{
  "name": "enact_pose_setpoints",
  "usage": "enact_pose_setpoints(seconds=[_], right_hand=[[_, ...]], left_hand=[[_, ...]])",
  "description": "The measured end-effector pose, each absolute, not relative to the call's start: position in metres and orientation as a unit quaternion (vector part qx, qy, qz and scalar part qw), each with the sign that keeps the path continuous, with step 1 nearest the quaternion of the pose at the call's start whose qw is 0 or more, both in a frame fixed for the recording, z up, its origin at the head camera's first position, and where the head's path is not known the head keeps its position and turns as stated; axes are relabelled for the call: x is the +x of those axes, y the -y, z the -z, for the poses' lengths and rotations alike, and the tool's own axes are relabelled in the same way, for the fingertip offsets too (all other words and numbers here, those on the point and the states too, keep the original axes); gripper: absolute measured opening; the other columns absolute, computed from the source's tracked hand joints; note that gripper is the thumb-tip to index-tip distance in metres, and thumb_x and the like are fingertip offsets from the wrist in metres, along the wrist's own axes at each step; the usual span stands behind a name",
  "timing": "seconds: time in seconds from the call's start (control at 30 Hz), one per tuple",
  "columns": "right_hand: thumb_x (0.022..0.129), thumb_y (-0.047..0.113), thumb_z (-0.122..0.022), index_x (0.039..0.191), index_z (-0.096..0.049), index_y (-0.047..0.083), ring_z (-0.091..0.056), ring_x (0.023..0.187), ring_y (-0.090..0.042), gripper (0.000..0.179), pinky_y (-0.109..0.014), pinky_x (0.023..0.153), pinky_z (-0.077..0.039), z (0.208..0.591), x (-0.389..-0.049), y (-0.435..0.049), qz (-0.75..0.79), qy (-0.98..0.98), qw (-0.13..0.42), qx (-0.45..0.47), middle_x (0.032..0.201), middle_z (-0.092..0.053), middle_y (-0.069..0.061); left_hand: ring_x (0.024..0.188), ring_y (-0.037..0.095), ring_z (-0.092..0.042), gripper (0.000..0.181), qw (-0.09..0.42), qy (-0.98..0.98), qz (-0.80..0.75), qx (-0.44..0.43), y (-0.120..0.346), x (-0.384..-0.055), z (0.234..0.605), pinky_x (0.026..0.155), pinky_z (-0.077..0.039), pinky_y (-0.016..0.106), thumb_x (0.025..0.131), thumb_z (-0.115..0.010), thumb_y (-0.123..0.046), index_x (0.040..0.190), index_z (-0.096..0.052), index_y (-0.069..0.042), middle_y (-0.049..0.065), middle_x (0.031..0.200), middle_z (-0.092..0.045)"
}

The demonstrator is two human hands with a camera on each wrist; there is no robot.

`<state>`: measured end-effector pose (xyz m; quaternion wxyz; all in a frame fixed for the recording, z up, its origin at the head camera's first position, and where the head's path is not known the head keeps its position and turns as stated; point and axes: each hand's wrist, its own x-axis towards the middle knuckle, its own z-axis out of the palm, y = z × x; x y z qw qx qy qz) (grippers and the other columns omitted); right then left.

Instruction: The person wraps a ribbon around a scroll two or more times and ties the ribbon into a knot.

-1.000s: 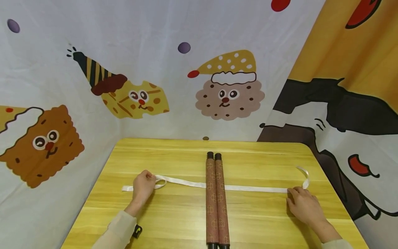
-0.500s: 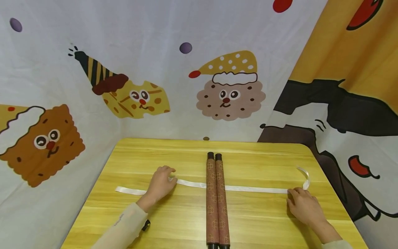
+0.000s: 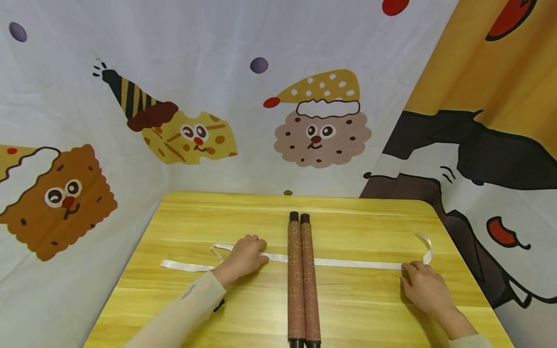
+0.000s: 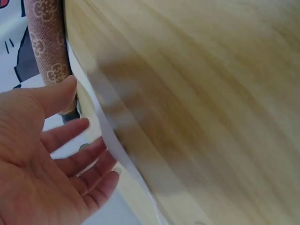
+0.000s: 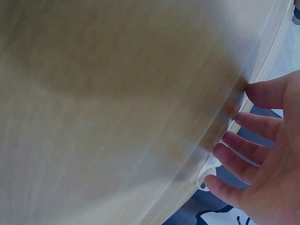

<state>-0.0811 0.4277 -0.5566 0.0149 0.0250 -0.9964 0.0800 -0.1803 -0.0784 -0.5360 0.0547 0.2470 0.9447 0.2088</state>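
Note:
A white ribbon (image 3: 357, 264) runs left to right across the wooden table, passing beneath two brown patterned scrolls (image 3: 296, 290) with black ends. Over its left stretch is my left hand (image 3: 245, 256); in the left wrist view its thumb and fingers are spread apart, with the ribbon (image 4: 110, 136) by the fingertips. Whether they touch it is hard to tell. My right hand (image 3: 426, 285) rests its fingertips on the ribbon's right part. The right wrist view has these fingers (image 5: 246, 152) fairly straight against the tabletop, beside a loose curl of ribbon.
The wooden table (image 3: 370, 309) has a back edge close to a cartoon-printed curtain (image 3: 243, 29). To the left of my left hand the ribbon folds back in a loop, and its tail lies flat. Beyond my right hand the other end curls upward.
My left hand has moved right along the ribbon toward the scrolls, from a pinch near the left loop to spread fingers. The ribbon's left tail has shifted slightly left. My right hand has stayed put.

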Motion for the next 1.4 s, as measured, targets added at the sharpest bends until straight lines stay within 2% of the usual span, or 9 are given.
enact_pose_setpoints(seconds=[0.13,0.23,0.37,0.63,1.0,1.13,1.27,1.4], right_hand=[[0.092,0.016,-0.074,0.125,-0.067,-0.008,-0.058,0.111,-0.051,0.041,-0.071,0.084,-0.046,0.555,-0.080,-0.426,-0.079,0.996,0.016,0.027,0.120,-0.063,-0.029],[0.092,0.016,-0.075,0.124,-0.067,-0.008,-0.058,0.110,-0.051,0.041,-0.070,0.083,-0.046,0.554,-0.080,-0.426,-0.080,0.996,0.018,0.029,0.119,-0.063,-0.029],[0.092,0.016,-0.075,0.124,-0.067,-0.008,-0.058,0.110,-0.051,0.040,-0.070,0.082,-0.046,0.555,-0.080,-0.426,-0.080,0.996,0.022,0.032,0.119,-0.063,-0.029],[0.092,0.015,-0.074,0.124,-0.068,-0.006,-0.057,0.110,-0.051,0.039,-0.070,0.082,-0.046,0.555,-0.078,-0.426,-0.088,0.995,0.027,0.034,0.119,-0.063,-0.028],[0.092,0.016,-0.075,0.122,-0.068,-0.006,-0.058,0.109,-0.053,0.038,-0.072,0.082,-0.045,0.555,-0.078,-0.428,-0.083,0.996,0.026,0.031,0.117,-0.064,-0.029],[0.092,0.016,-0.076,0.121,-0.069,-0.006,-0.059,0.109,-0.051,0.037,-0.072,0.082,-0.045,0.551,-0.081,-0.425,-0.084,0.995,0.027,0.039,0.117,-0.065,-0.027],[0.091,0.015,-0.077,0.117,-0.071,-0.004,-0.063,0.105,-0.048,0.033,-0.070,0.081,-0.047,0.547,-0.084,-0.415,-0.093,0.993,0.050,0.058,0.115,-0.067,-0.024],[0.088,0.013,-0.080,0.112,-0.073,-0.002,-0.067,0.100,-0.044,0.029,-0.067,0.079,-0.050,0.543,-0.090,-0.398,-0.102,0.988,0.082,0.087,0.109,-0.069,-0.020]], left_hand=[[0.081,0.022,-0.057,0.026,0.069,-0.949,-0.216,0.218,0.076,-0.181,0.538,0.078,-0.050,0.044,0.092,-0.082,-0.021,0.104,-0.073,0.000,0.007,0.089,-0.066],[0.071,0.019,-0.054,0.017,0.096,-0.948,-0.238,0.190,0.076,-0.181,0.538,0.069,-0.048,0.039,0.093,-0.080,-0.017,0.088,-0.068,-0.006,0.002,0.078,-0.063],[0.064,0.015,-0.050,0.024,0.143,-0.931,-0.297,0.159,0.080,-0.179,0.537,0.062,-0.044,0.033,0.097,-0.075,-0.013,0.077,-0.062,-0.011,-0.002,0.070,-0.058],[0.068,0.015,-0.051,0.020,0.153,-0.899,-0.376,0.165,0.089,-0.178,0.532,0.066,-0.045,0.033,0.100,-0.070,-0.008,0.080,-0.067,-0.007,-0.001,0.072,-0.060],[0.066,0.016,-0.047,0.025,0.155,-0.894,-0.391,0.153,0.104,-0.177,0.523,0.065,-0.042,0.033,0.103,-0.065,-0.005,0.078,-0.058,-0.008,0.000,0.072,-0.053],[0.067,0.016,-0.049,0.022,0.153,-0.895,-0.393,0.143,0.107,-0.176,0.523,0.066,-0.044,0.034,0.103,-0.066,-0.007,0.080,-0.063,-0.007,0.001,0.074,-0.058],[0.069,0.016,-0.052,0.019,0.150,-0.894,-0.399,0.138,0.109,-0.175,0.524,0.066,-0.046,0.033,0.102,-0.069,-0.009,0.084,-0.068,-0.005,0.006,0.078,-0.065],[0.065,0.015,-0.049,0.019,0.136,-0.898,-0.397,0.132,0.110,-0.174,0.523,0.063,-0.043,0.031,0.101,-0.071,-0.011,0.083,-0.070,-0.004,0.004,0.074,-0.063]])
